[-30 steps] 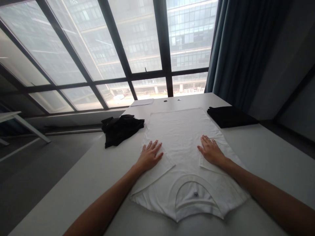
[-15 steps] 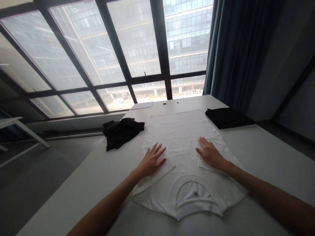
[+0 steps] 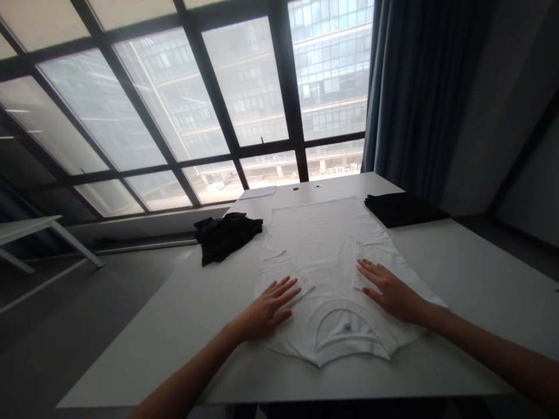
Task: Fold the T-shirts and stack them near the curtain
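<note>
A white T-shirt (image 3: 323, 250) lies flat on the white table, its neckline towards me and its hem at the far end. Both sleeves are folded inward over the body. My left hand (image 3: 269, 308) rests flat with fingers outstretched on the left sleeve and shoulder. On the folded right sleeve lies my right hand (image 3: 391, 291), palm down, fingers extended and thumb apart. Neither hand grips the cloth. A small tag shows inside the collar.
A crumpled black garment (image 3: 229, 235) sits on the table (image 3: 144, 343) at the left edge. Neatly folded black cloth (image 3: 404, 208) lies at the far right. White paper (image 3: 258, 192) is at the back, before the windows. Another table (image 3: 32, 228) stands at left.
Both hands have slid over the shirt towards the collar, staying flat. The view has tilted, so the table's near edge now shows.
</note>
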`<control>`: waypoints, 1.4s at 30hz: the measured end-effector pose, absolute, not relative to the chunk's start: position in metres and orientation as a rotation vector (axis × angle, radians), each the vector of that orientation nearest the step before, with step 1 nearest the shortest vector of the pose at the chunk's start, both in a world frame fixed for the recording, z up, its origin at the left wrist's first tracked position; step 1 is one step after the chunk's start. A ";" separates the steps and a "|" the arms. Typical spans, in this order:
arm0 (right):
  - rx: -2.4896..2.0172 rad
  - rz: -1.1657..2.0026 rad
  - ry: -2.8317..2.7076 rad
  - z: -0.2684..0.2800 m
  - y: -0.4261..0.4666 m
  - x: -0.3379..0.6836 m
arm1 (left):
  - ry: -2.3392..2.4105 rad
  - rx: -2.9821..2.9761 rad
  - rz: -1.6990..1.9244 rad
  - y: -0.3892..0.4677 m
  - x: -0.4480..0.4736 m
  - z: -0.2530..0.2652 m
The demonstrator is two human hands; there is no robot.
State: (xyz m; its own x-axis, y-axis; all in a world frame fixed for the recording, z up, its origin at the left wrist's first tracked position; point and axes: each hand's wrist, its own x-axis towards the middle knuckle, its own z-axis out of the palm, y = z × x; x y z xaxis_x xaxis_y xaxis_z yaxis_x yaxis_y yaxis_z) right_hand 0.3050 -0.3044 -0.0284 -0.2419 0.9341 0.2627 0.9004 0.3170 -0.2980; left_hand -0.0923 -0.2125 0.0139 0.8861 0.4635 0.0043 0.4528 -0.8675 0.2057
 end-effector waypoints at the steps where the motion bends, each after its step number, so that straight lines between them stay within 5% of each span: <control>1: -1.612 0.151 -2.213 -0.027 -0.315 0.310 | 0.681 2.851 0.072 -0.219 -0.100 0.014; 11: -1.418 0.366 -2.397 -0.026 -0.398 0.355 | 0.622 2.809 0.159 -0.258 -0.154 0.006; 26: -1.249 0.016 -2.313 -0.024 -0.393 0.341 | 0.579 2.704 0.525 -0.254 -0.154 -0.010; 42: -1.848 0.338 -2.241 0.052 -0.202 0.358 | 1.117 2.526 0.382 -0.083 -0.082 0.048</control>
State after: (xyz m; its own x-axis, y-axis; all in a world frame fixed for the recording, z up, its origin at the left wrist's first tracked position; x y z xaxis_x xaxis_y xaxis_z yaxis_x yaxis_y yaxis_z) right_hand 0.3577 -0.2019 0.0517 -0.1870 0.9821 0.0208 0.9324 0.1841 -0.3111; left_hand -0.0818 -0.0833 0.0482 0.6523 0.7511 0.1017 0.6562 -0.6268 0.4202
